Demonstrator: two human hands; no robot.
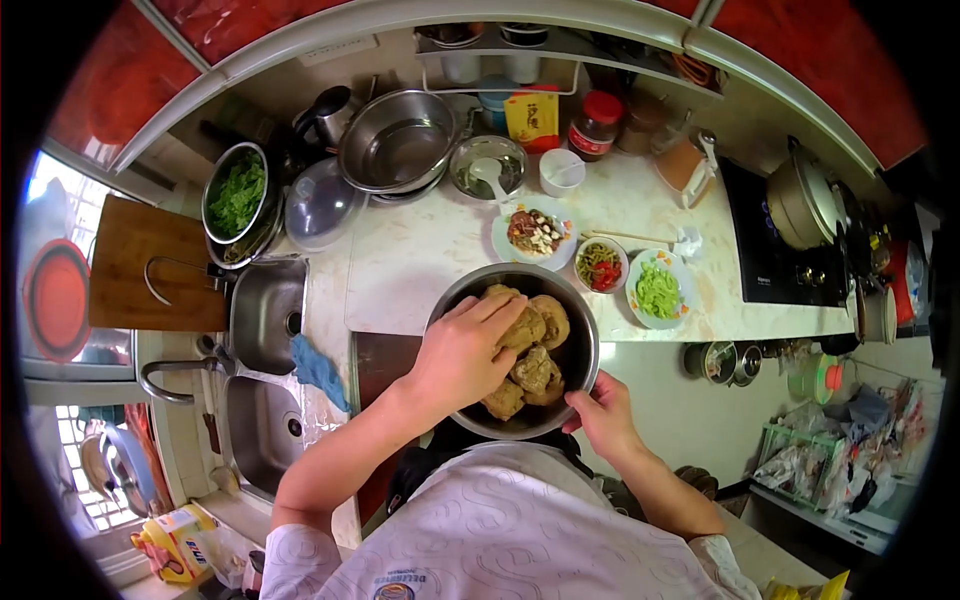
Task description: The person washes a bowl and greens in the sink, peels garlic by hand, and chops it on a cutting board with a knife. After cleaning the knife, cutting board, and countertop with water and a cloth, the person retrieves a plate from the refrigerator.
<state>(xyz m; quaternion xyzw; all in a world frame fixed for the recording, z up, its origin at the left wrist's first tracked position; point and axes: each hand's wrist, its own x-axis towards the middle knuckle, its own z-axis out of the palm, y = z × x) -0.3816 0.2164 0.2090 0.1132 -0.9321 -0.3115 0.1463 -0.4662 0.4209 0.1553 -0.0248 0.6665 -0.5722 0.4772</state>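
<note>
A steel bowl with several brown, lumpy food pieces is held close to my body, over the counter's front edge. My right hand grips the bowl's lower right rim, thumb on the edge. Inside the bowl, my left hand rests on the upper left pieces, its fingers stretched out and close together; what lies under the palm is hidden. Just beyond the bowl stand a plate of chopped meat and white bits, a small bowl of red and green peppers and a plate of chopped greens.
A double sink with a blue cloth lies left. Along the back are a large steel basin, a glass lid and a red-lidded jar. A pot sits on the black stove at right.
</note>
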